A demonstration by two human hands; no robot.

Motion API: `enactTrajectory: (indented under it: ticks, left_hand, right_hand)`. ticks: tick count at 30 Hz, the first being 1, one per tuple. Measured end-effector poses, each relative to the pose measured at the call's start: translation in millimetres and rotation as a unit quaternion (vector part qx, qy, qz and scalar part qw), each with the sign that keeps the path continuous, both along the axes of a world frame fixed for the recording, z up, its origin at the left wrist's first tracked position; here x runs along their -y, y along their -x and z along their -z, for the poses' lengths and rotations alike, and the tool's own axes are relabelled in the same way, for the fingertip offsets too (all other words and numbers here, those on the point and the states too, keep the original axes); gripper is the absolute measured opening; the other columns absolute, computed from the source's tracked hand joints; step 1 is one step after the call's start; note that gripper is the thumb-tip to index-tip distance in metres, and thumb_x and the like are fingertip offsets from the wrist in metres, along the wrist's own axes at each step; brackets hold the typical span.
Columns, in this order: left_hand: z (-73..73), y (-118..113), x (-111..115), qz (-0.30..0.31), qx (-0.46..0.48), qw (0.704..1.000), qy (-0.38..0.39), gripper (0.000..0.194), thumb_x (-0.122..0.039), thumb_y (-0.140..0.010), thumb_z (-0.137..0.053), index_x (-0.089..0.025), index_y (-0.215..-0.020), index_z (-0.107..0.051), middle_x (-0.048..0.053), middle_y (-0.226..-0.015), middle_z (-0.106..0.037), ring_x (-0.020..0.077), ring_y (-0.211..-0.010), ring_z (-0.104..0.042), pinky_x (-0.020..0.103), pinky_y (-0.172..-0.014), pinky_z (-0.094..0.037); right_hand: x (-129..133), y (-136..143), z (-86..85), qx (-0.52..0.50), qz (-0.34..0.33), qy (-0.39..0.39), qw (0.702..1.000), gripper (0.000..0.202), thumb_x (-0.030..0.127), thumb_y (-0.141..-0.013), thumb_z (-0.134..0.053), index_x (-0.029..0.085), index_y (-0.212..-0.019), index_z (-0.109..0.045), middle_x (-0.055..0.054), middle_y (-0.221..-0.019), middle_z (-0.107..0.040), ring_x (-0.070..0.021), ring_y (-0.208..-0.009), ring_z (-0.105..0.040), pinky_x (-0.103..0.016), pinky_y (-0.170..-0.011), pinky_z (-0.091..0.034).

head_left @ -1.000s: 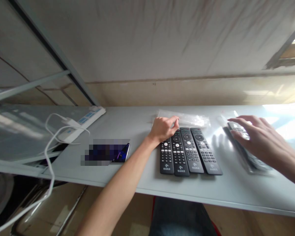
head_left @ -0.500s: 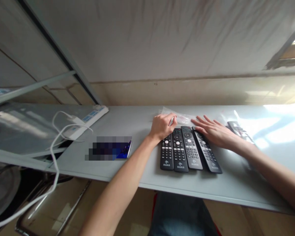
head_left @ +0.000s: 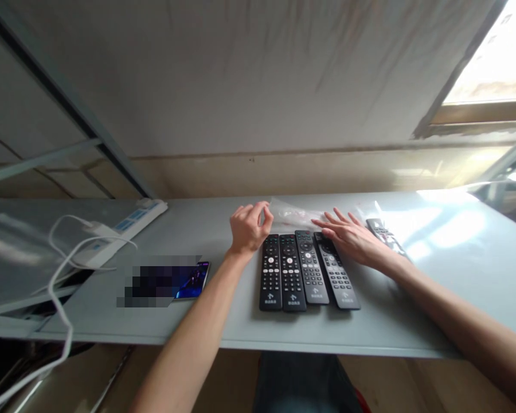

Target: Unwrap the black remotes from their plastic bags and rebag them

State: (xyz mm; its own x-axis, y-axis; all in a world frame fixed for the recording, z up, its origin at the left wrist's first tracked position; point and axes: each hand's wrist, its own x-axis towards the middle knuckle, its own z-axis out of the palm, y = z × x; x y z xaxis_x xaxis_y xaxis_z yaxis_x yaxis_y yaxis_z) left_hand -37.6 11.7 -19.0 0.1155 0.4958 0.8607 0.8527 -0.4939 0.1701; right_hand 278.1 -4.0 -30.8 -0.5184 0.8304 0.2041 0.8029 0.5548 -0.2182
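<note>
Several black remote controls [head_left: 292, 275] lie face up side by side on the grey table, the rightmost one tilted. My left hand [head_left: 250, 226] is pinched at the left end of a clear plastic bag [head_left: 294, 214] behind the remotes. My right hand [head_left: 348, 235] has its fingers spread flat, with fingertips at the bag's right end and the thumb near the top of the rightmost remote [head_left: 337, 275]. Another remote [head_left: 384, 234], in clear plastic, lies beyond my right forearm and is partly hidden by it.
A phone [head_left: 192, 281] with a lit screen lies left of my left forearm. A white power strip [head_left: 124, 232] with white cables is at the table's left. The wall runs behind the table [head_left: 236, 338].
The camera view has shifted to the right. My left hand has moved left, away from the leftmost remote's top, at the bag's end. My right hand stays spread.
</note>
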Motion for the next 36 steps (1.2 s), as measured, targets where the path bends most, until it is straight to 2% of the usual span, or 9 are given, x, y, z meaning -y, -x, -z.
enactTrajectory:
  ticks: [5, 8, 12, 16, 20, 23, 27, 32, 36]
  left_hand:
    - [0.5, -9, 4, 0.057, -0.037, 0.996, 0.062, 0.028, -0.027, -0.105, -0.052, -0.019, -0.097, -0.078, 0.0, -0.064, -0.063, 0.0159, -0.06, -0.056, 0.032, -0.072, -0.045]
    - [-0.8, -15, 6, 0.068, -0.06, 0.992, 0.083, 0.027, -0.025, -0.104, -0.053, -0.019, -0.097, -0.078, 0.002, -0.072, -0.068, 0.0184, -0.068, -0.06, 0.034, -0.078, -0.049]
    - [-9.6, -16, 10, 0.078, -0.03, 0.996, 0.036, 0.027, -0.021, -0.107, -0.05, -0.019, -0.109, -0.077, 0.011, -0.119, -0.077, 0.0238, -0.112, -0.069, 0.042, -0.102, -0.054]
    - [-18.3, -15, 15, 0.06, -0.023, 0.997, 0.033, 0.032, -0.03, -0.109, -0.054, -0.025, -0.136, -0.07, 0.012, -0.165, -0.054, 0.0295, -0.148, -0.055, 0.054, -0.124, -0.043]
    - [-15.7, -20, 15, 0.09, -0.118, 0.985, 0.083, 0.077, -0.055, -0.1, -0.073, -0.035, -0.167, -0.041, 0.011, -0.182, -0.028, 0.0372, -0.168, -0.029, 0.065, -0.136, -0.023]
    - [-10.8, -20, 10, 0.098, -0.145, 0.978, 0.112, 0.08, -0.046, -0.102, -0.071, -0.038, -0.172, -0.032, 0.008, -0.183, -0.026, 0.0353, -0.17, -0.022, 0.066, -0.137, -0.018]
    - [-8.3, -14, 4, 0.066, -0.114, 0.985, 0.109, 0.066, -0.016, -0.103, -0.056, -0.035, -0.165, -0.045, 0.005, -0.178, -0.039, 0.0293, -0.17, -0.026, 0.066, -0.138, -0.018]
    - [-5.8, -11, 3, 0.062, -0.087, 0.986, 0.131, 0.04, -0.003, -0.095, -0.056, -0.022, -0.126, -0.074, 0.005, -0.137, -0.077, 0.0261, -0.154, -0.051, 0.057, -0.136, -0.031]
    - [-3.8, -13, 3, 0.057, -0.063, 0.985, 0.147, 0.031, -0.002, -0.092, -0.059, -0.019, -0.113, -0.075, 0.006, -0.121, -0.081, 0.0271, -0.145, -0.058, 0.055, -0.132, -0.038]
  right_hand:
    - [-2, -2, 3.1, 0.027, -0.048, -0.011, 0.998, 0.053, 0.032, -0.116, -0.031, 0.022, -0.156, -0.064, -0.015, -0.162, -0.058, -0.0364, -0.162, -0.038, -0.073, -0.128, -0.034]
    - [-3, -1, 3.4, 0.002, -0.034, -0.031, 0.999, 0.053, 0.033, -0.116, -0.031, 0.021, -0.151, -0.068, -0.013, -0.16, -0.061, -0.0346, -0.162, -0.037, -0.072, -0.129, -0.033]
    - [1, 7, -4.7, -0.066, 0.006, -0.079, 0.995, 0.056, 0.044, -0.117, -0.031, 0.019, -0.157, -0.062, -0.012, -0.16, -0.06, -0.034, -0.164, -0.033, -0.072, -0.132, -0.028]
    - [14, 17, -17.0, -0.123, -0.013, -0.125, 0.984, 0.055, 0.044, -0.118, -0.031, 0.023, -0.164, -0.054, -0.009, -0.163, -0.057, -0.0309, -0.166, -0.03, -0.071, -0.134, -0.022]
    - [27, 27, -23.3, -0.153, -0.054, -0.139, 0.977, 0.051, 0.04, -0.118, -0.037, 0.028, -0.165, -0.052, -0.006, -0.164, -0.057, -0.0301, -0.165, -0.033, -0.068, -0.135, -0.024]
    - [32, 30, -25.2, -0.168, -0.108, -0.132, 0.971, 0.052, 0.035, -0.117, -0.041, 0.032, -0.168, -0.047, -0.004, -0.165, -0.056, -0.0294, -0.164, -0.038, -0.066, -0.132, -0.032]
    - [34, 32, -29.4, -0.18, -0.154, -0.14, 0.962, 0.06, 0.026, -0.115, -0.046, 0.041, -0.172, -0.038, -0.002, -0.168, -0.053, -0.0293, -0.162, -0.041, -0.066, -0.129, -0.039]
    - [34, 32, -29.0, -0.166, -0.154, -0.118, 0.967, 0.074, 0.026, -0.111, -0.056, 0.045, -0.176, -0.025, -0.002, -0.173, -0.046, -0.0308, -0.162, -0.04, -0.064, -0.129, -0.041]
    - [31, 31, -23.4, -0.163, -0.175, -0.122, 0.963, 0.087, 0.028, -0.106, -0.068, 0.047, -0.176, -0.019, -0.001, -0.175, -0.042, -0.0334, -0.163, -0.04, -0.065, -0.13, -0.039]
